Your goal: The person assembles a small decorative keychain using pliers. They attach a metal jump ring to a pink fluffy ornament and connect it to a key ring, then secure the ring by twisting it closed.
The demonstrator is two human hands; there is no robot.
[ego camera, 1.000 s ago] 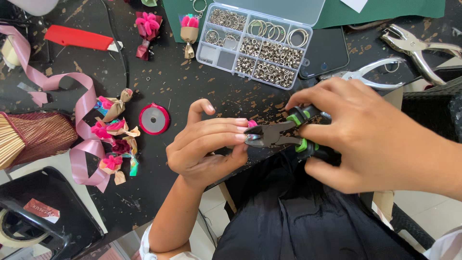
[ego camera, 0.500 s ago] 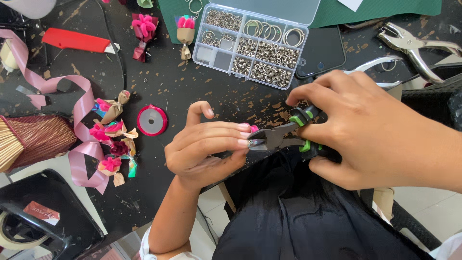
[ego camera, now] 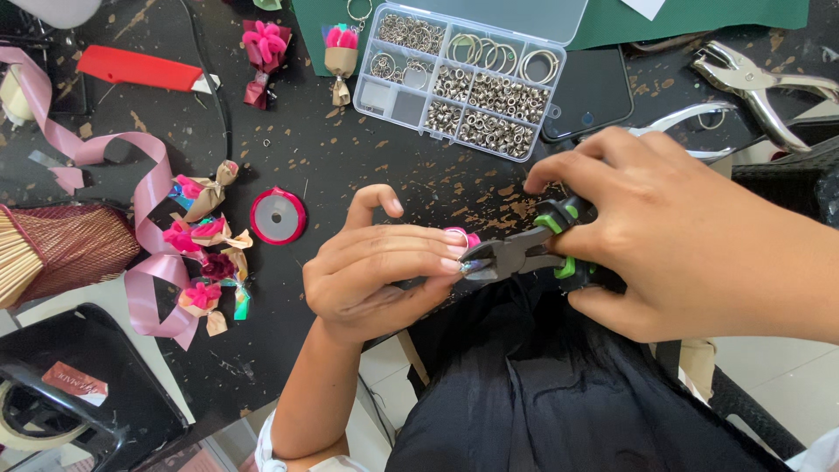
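My right hand [ego camera: 690,236] grips small pliers [ego camera: 524,252] with black and green handles, jaws pointing left. My left hand [ego camera: 376,267] pinches a tiny pink flower charm [ego camera: 461,236] between its fingertips, right at the plier jaws. The part held in the jaws is too small to make out. Both hands hover over the near edge of the black scratched table [ego camera: 350,166], above a black cloth on my lap [ego camera: 559,385].
A clear compartment box of metal rings [ego camera: 463,79] lies behind the hands, a dark phone [ego camera: 590,96] beside it. Metal punch pliers [ego camera: 760,83] at right. A red spool [ego camera: 278,215], small paper bouquets [ego camera: 205,240], pink ribbon [ego camera: 140,175] and a red cutter [ego camera: 140,68] lie left.
Both hands have stayed together at the pliers' jaws, drifting slightly down in view. The grip on the pliers and the pinch on the charm are unchanged.
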